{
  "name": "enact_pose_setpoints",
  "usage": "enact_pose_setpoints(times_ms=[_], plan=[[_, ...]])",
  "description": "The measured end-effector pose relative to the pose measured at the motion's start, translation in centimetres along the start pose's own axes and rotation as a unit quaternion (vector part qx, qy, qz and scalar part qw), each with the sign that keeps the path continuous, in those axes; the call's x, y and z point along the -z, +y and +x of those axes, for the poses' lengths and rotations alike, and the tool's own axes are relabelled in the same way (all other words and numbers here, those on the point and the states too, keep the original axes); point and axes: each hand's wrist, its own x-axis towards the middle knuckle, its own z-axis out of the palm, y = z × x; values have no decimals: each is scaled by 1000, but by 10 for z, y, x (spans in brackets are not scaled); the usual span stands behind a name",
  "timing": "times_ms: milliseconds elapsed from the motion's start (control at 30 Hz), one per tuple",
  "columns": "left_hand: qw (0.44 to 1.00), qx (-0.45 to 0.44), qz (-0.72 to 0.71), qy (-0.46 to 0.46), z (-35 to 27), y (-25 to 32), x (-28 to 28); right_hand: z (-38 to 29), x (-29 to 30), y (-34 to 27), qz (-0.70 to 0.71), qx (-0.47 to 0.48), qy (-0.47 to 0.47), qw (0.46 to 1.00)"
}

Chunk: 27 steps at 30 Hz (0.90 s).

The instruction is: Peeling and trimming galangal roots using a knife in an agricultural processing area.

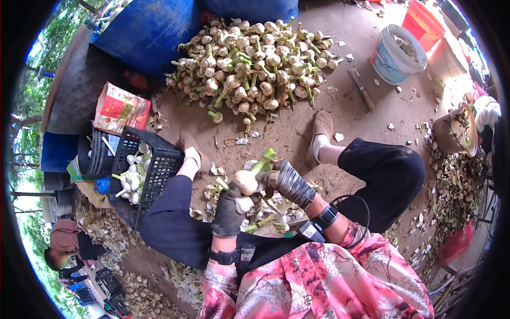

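Observation:
My left hand [230, 213], in a dark work glove, grips a garlic bulb [246, 182] with a short green stem pointing up and right. A second, whiter bulb [244, 205] shows at the same hand's palm side. My right hand [294, 184], in a grey striped glove, has its fingers at the right side of the first bulb, by the stem base; whether they hold a small tool is hidden. Below both hands lie garlic skins and cut stems [275, 217]. Beyond my feet rises a large heap of unpeeled garlic bulbs [255, 63].
A black plastic crate [159, 159] with cleaned white garlic [135, 179] stands by my left leg. A knife [361, 89] lies on the ground near a white bucket [398, 56]. Blue barrels [147, 36] stand behind the heap. Another person [71, 243] is at far left.

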Motion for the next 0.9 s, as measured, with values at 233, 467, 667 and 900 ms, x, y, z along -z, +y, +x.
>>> enact_pose_setpoints(times_ms=[233,467,667,900], plan=[[987,-101,101,72,-1,-3,-21,2,-2,13,44,43,34,998],[920,-153,315,174,13,-7,-11,34,7,80,-89,52,125,987],[959,-36,245,137,4,18,2,15,18,67,-358,314,-58,877],[979,101,-105,-141,13,35,58,4,19,88,-258,335,-42,905]])
